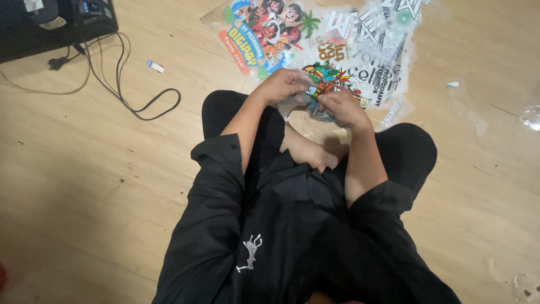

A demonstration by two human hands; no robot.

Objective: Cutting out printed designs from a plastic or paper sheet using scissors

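Seated person: black long-sleeved garment (292, 236) with a small white figure printed low on the chest, sleeves pushed up, legs crossed on the pale wooden plank floor (84, 186).
Left hand (284, 85): fingers curled, gripping the left edge of the small colourful printed sticker sheet (328, 79), held just above the floor in front of the knees.
Right hand (344, 107): fingertips pinched together at the sheet's near right part, seemingly picking at a thin piece of it.
Doing it well: judging by the grip, the left hand should keep the sheet taut and flat while the right lifts slowly at a shallow angle, so the print does not tear or crease.
Loose scraps: clear crumpled film pieces (531, 115) lie at the right, well apart.
Small white tube with a blue end (155, 66): left of the sheets, on bare floor.
Black looped cable (132, 93): far left, running to a black device (53, 22) at the far left corner.
Large cartoon sticker sheet (264, 31): far, just beyond the hands, rectangular, bright with cartoon figures, a palm tree and an orange strip.
Black-and-white lettered transparent sheets (377, 48): far right, overlapping, glossy.
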